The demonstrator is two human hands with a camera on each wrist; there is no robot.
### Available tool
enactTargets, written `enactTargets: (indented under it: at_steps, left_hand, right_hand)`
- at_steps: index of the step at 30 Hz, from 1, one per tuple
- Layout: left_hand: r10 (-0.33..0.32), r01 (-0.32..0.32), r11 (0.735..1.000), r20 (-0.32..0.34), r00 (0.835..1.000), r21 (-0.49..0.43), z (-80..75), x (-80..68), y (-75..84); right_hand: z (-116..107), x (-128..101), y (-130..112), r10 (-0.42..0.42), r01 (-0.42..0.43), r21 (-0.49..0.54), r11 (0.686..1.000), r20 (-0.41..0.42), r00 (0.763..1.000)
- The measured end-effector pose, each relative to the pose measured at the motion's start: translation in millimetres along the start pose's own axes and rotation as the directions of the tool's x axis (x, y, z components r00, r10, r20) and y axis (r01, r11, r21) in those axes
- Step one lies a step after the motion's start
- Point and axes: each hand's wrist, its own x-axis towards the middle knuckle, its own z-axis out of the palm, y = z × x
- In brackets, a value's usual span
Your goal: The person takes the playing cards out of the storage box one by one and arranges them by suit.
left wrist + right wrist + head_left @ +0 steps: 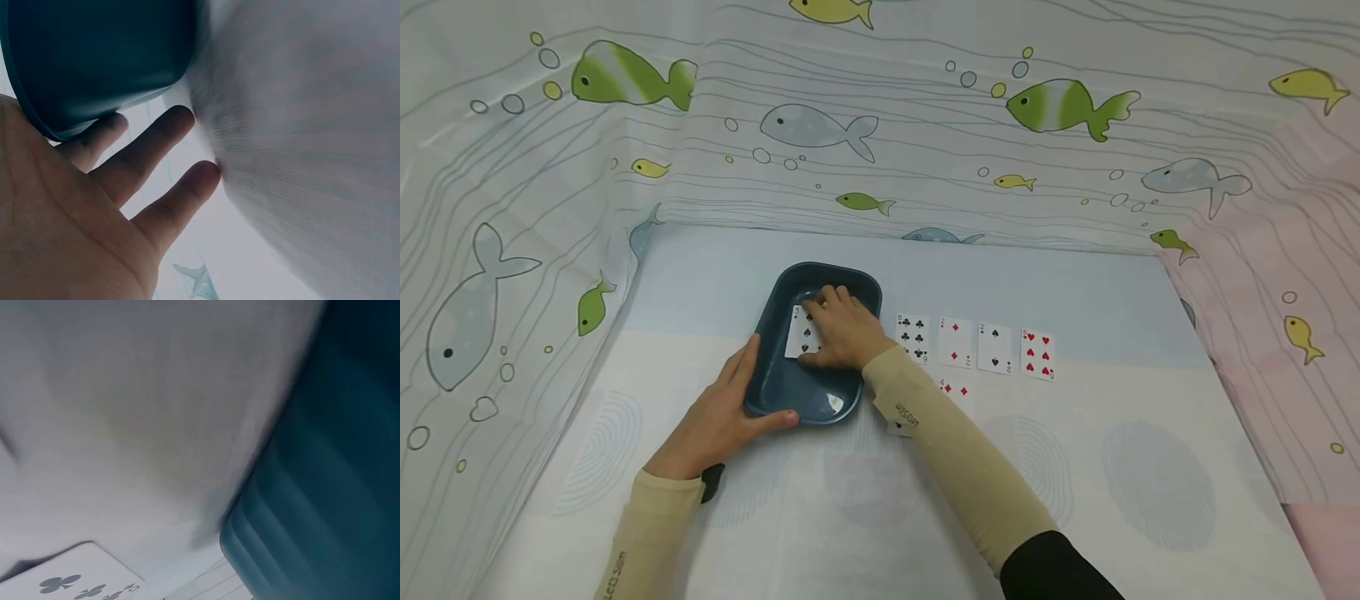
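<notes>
We note a table (pixel 1150 467) covered in a pale cloth with faint grey oval prints. A fish-patterned curtain (pixel 925 125) in white, green, grey and yellow encloses it at the back and left. A pink sheet (pixel 1300 350) hangs on the right. Lighting is even and soft.

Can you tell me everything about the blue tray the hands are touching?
The tray is dark teal blue, oblong with rounded corners and a raised rim, and looks like smooth, slightly shiny plastic. It sits flat on the pale tablecloth, left of a row of playing cards. The left hand rests against its near-left rim. The right hand reaches inside, touching a three of spades lying face up in it.
</notes>
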Motion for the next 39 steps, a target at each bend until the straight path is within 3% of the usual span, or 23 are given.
enactTargets:
  at_steps: [11, 21, 39]
  left_hand:
    - [-0.011, 0.011, 1.0, 0.002, 1.0, 0.003, 0.4, 0.5, 3.0]
    - [-0.003, 0.003, 1.0, 0.004, 1.0, 0.009, -1.6, 0.9, 5.0]
    - [0.011, -0.011, 1.0, 0.0, 1.0, 0.009, 0.0, 1.0, 0.3]
  right_hand:
    - [-1.2, -6.0, 3.2, -0.009, 0.013, 0.042, 0.999, -0.086, 0.996]
    - [-3.2, -19.1, 10.1, -0.045, 0.065, 0.089, 0.994, -0.213, 0.976]
    - [-8.3, -53.0, 13.0, -0.037, 0.108, 0.284, 0.953, -0.244, 0.969]
